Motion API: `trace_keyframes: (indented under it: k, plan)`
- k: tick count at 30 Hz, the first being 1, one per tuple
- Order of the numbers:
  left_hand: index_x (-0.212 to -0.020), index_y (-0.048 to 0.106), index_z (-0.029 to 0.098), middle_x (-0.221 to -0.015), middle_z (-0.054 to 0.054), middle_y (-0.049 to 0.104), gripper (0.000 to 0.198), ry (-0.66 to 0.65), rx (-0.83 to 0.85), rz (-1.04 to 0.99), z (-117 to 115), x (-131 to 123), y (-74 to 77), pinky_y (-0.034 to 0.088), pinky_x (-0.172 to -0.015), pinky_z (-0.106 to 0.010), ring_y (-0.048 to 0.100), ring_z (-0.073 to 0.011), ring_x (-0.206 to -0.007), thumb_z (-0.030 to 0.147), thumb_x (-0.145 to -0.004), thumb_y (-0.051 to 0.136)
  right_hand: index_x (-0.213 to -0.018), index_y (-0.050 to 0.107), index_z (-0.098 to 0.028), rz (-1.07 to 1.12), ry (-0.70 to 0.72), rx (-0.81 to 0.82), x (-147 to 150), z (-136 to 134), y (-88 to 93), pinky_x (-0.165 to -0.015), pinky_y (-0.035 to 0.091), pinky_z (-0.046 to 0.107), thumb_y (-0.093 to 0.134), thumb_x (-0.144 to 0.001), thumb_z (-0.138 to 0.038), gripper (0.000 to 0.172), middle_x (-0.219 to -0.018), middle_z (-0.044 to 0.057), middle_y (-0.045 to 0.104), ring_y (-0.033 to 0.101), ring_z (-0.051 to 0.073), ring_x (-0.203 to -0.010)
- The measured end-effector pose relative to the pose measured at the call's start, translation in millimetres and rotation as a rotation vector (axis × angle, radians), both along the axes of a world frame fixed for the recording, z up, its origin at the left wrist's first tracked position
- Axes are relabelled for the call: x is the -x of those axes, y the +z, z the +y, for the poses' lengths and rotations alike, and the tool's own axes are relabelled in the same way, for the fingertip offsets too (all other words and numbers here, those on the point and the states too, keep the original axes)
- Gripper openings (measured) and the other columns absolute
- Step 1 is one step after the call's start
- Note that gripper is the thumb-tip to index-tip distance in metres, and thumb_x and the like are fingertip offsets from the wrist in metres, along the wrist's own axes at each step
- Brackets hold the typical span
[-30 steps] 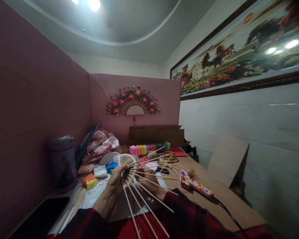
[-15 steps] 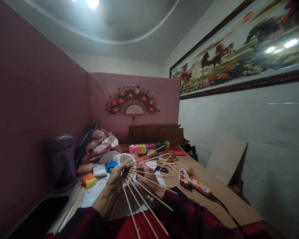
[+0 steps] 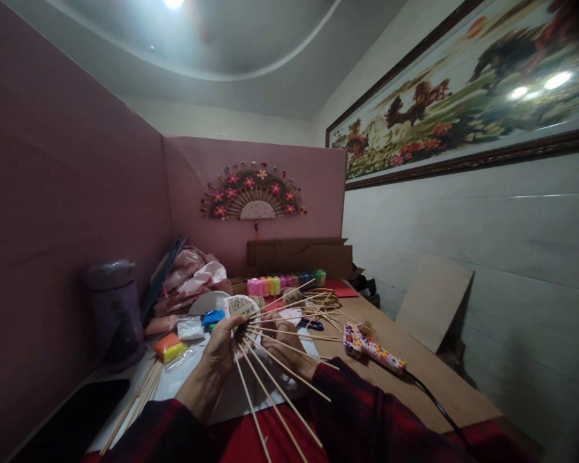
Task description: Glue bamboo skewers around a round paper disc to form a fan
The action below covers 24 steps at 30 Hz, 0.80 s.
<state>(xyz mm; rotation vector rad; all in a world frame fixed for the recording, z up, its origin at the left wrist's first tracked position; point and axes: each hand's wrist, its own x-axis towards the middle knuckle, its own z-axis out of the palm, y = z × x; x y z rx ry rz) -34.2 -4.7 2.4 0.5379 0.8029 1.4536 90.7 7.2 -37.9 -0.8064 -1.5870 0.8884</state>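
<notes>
Thin wooden sticks (image 3: 277, 404) spread like a fan from a round cardboard piece (image 3: 241, 307) with printed marks and a pale patterned edge. My left hand (image 3: 220, 344) grips this piece at the hub, thumb on its front. Behind the sticks, my right hand (image 3: 289, 347) is partly hidden; its fingers are near the hub and the upper sticks, and whether they grip anything is unclear. The sticks point right and down toward my body.
A flowered glue gun (image 3: 374, 350) with a black cord lies at right. Loose sticks (image 3: 137, 402), a phone-like black slab (image 3: 72, 418), clay packets (image 3: 170, 347) and a purple bottle (image 3: 116, 315) are at left. A finished fan (image 3: 255, 193) hangs on the pink panel.
The whole view has shifted slightly, so everything appears a little farther left and up. The hold on the fan of sticks looks the same.
</notes>
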Motion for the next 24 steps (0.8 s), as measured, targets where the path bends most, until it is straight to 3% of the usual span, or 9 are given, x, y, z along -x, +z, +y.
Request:
trace_keyframes:
  k: [8,14,19,24]
  plan:
    - [-0.091,0.058,0.009,-0.056,-0.002,0.063,0.023,-0.025,0.038,-0.014,0,-1,-0.5,0.049,-0.040,-0.020,0.058,-0.0123,-0.041,-0.004,-0.073,0.051,-0.087,0.060,-0.019,-0.113,-0.101,-0.066,-5,7,-8.6,-0.066,0.050,0.029,0.062,-0.069,-0.021,0.018,-0.085,0.005,0.072,0.067,0.020,-0.077]
    - [-0.085,0.058,0.009,-0.053,-0.001,0.060,0.019,-0.040,0.039,-0.012,1,1,0.1,0.049,-0.039,-0.021,0.056,-0.0124,-0.039,-0.003,-0.073,0.051,-0.083,0.060,-0.018,-0.126,-0.076,-0.017,-2,1,-0.6,-0.062,0.047,0.025,0.057,-0.073,-0.022,0.011,-0.081,0.004,0.070,0.065,0.017,-0.073]
    - [-0.079,0.058,0.011,-0.053,-0.002,0.059,0.013,-0.007,0.036,-0.043,-1,9,11.5,0.052,-0.041,-0.025,0.057,-0.0139,-0.040,0.001,-0.074,0.052,-0.071,0.054,-0.018,-0.293,-0.250,-0.098,-3,1,1.2,-0.060,0.039,0.025,0.050,-0.067,-0.010,0.010,-0.069,0.001,0.060,0.054,0.014,-0.066]
    - [-0.089,0.061,0.011,-0.054,0.000,0.060,0.024,-0.011,0.036,-0.093,-1,9,10.8,0.054,-0.043,-0.024,0.058,-0.0134,-0.040,-0.002,-0.070,0.053,-0.069,0.048,-0.021,-0.249,-0.185,-0.090,-5,2,-2.9,-0.055,0.035,0.024,0.047,-0.065,-0.010,0.012,-0.065,0.000,0.054,0.048,0.013,-0.060]
